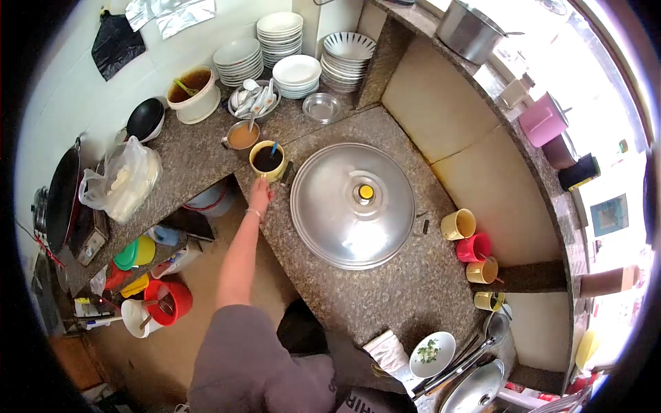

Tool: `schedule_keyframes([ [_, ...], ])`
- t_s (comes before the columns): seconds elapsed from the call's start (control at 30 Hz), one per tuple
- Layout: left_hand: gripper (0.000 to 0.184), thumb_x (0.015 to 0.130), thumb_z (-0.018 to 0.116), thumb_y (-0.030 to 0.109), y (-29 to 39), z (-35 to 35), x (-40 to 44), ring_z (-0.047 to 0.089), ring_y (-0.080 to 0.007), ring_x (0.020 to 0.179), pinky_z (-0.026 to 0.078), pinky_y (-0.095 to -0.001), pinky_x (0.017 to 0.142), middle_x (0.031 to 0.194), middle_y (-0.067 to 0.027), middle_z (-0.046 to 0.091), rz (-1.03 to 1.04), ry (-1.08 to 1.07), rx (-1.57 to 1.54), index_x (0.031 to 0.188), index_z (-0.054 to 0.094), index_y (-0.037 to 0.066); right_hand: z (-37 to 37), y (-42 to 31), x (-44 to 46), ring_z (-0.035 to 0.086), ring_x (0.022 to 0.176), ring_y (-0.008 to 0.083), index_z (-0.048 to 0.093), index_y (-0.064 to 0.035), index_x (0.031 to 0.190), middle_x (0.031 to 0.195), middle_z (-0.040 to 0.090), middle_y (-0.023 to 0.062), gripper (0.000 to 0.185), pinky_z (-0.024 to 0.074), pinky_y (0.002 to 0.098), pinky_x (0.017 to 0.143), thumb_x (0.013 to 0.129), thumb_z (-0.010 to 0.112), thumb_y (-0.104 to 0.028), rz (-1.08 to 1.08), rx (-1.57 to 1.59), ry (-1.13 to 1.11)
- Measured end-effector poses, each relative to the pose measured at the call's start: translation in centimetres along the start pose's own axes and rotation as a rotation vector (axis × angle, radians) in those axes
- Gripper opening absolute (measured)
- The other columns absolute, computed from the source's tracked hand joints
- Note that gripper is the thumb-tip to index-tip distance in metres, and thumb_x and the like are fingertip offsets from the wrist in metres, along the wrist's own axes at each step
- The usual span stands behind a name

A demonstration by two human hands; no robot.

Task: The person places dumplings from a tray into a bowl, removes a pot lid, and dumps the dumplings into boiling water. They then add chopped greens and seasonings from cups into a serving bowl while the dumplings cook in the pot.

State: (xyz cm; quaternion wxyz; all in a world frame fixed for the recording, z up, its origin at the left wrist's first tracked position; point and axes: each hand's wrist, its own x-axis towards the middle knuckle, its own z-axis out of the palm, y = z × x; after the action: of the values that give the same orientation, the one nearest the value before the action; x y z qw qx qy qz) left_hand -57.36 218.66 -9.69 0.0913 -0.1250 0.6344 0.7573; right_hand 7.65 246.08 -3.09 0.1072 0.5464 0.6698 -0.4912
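Note:
My left hand [261,195], with a band at the wrist, reaches forward over the counter's edge. Its fingers are closed at the near side of a yellow mug [268,160], where the handle would be. Dark liquid fills the mug, and a blue-handled utensil leans in it. Just behind stands a metal cup [243,135] of brown sauce with a spoon in it. Right of the hand lies a large round metal lid [330,220] with a yellow-topped knob. My right hand is out of view.
Stacked bowls [279,38], a tub of sauce [194,103] and a bowl of spoons [255,103] line the back. Several mugs [458,225] stand along the right wall. A bowl with chopped greens [432,352] sits at the near right. Below left is a red bucket [176,303].

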Motion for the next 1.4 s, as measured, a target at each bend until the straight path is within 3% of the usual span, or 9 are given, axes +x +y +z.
schedule_keyframes([
  [0.33,0.027,0.097,0.043,0.029,9.1,-1.7,-15.6,0.054,-0.0088,0.063,0.046,-0.022,0.055,0.069,0.0005,0.047,0.061,-0.158,0.297,0.08,0.046,0.007,0.2,-5.4,-1.5,0.063,0.083,0.0209,0.062,0.0005,0.104,0.088,0.066,0.0144,0.03,0.048,0.0309,0.075,0.087,0.06,-0.024,-0.276,-0.156,-0.067],
  [0.43,0.027,0.097,0.042,0.028,11.1,-0.6,-20.5,0.054,-0.0092,0.065,0.046,-0.0229,0.057,0.07,0.0001,0.048,0.06,-0.318,0.318,0.08,0.046,0.007,0.5,-14.1,-0.1,0.064,0.078,0.0225,0.062,0.0031,0.101,0.086,0.066,0.0169,0.027,0.0488,0.0326,0.073,0.084,0.064,-0.017,-0.594,-0.182,0.046],
  [0.53,0.026,0.097,0.041,0.025,12.1,1.7,-25.5,0.054,-0.0097,0.067,0.046,-0.0238,0.06,0.071,-0.001,0.048,0.021,-0.486,0.343,0.08,0.047,0.006,1.1,-21.2,0.7,0.063,0.081,0.018,0.061,0.0019,0.103,0.087,0.065,0.0125,0.024,0.0486,0.0305,0.074,0.084,0.063,-0.012,-0.666,0.093,-0.087],
  [0.7,0.024,0.097,0.041,0.021,9.1,6.5,-31.9,0.054,-0.0104,0.068,0.045,-0.0242,0.062,0.072,-0.0023,0.05,-0.017,-0.824,0.324,0.08,0.046,0.005,1.5,-27.3,0.5,0.058,0.075,0.0128,0.048,-0.0031,0.119,0.083,0.06,0.0062,0.042,0.0473,0.0277,0.071,0.082,0.065,-0.013,-0.87,0.444,-0.065],
  [0.97,0.023,0.097,0.041,0.019,4.9,14.8,-39.8,0.055,-0.0104,0.066,0.046,-0.0254,0.06,0.071,-0.0031,0.052,-0.004,-1.229,0.443,0.084,0.049,0.001,-5.8,-21.7,-2.2,0.055,0.058,0.0128,0.053,-0.0021,0.094,0.067,0.059,0.0069,0.026,0.0458,0.0281,0.055,0.077,0.07,-0.012,-0.778,0.248,0.471],
  [1.07,0.023,0.095,0.043,0.018,3.1,16.9,-42.0,0.055,-0.0111,0.06,0.045,-0.0259,0.057,0.065,-0.0048,0.055,0.055,-1.309,0.525,0.081,0.049,0.001,-9.1,-17.5,-4.5,0.061,0.063,0.0112,0.062,0.0002,0.088,0.07,0.063,0.0084,0.011,0.0486,0.0239,0.058,0.08,0.067,-0.006,-0.766,0.255,0.518],
  [1.17,0.023,0.095,0.044,0.018,1.6,18.4,-44.0,0.054,-0.0111,0.058,0.045,-0.026,0.056,0.065,-0.0042,0.056,0.031,-1.374,0.566,0.081,0.049,0.001,-10.9,-13.8,-6.6,0.063,0.069,0.0099,0.063,0.0018,0.092,0.074,0.066,0.0057,0.011,0.0505,0.0226,0.061,0.082,0.065,-0.003,-0.674,0.645,0.38],
  [1.37,0.02,0.093,0.046,0.016,-0.8,19.8,-47.3,0.058,-0.0159,0.059,0.045,-0.0298,0.056,0.066,-0.0098,0.058,0.126,-1.409,0.664,0.082,0.049,0.0,-10.4,-7.3,-6.3,0.063,0.061,0.0114,0.059,0.0027,0.081,0.068,0.064,0.0082,0.012,0.0521,0.0232,0.056,0.084,0.064,-0.008,-0.497,0.642,0.585],
  [1.4,0.02,0.094,0.044,0.016,-1.4,19.9,-47.6,0.058,-0.0132,0.061,0.047,-0.0276,0.056,0.066,-0.0068,0.057,0.173,-1.423,0.681,0.083,0.05,0.0,-10.2,-6.5,-5.9,0.063,0.059,0.0116,0.058,0.0021,0.081,0.067,0.063,0.0076,0.014,0.052,0.0237,0.055,0.085,0.063,-0.01,-0.418,0.804,0.556],
])
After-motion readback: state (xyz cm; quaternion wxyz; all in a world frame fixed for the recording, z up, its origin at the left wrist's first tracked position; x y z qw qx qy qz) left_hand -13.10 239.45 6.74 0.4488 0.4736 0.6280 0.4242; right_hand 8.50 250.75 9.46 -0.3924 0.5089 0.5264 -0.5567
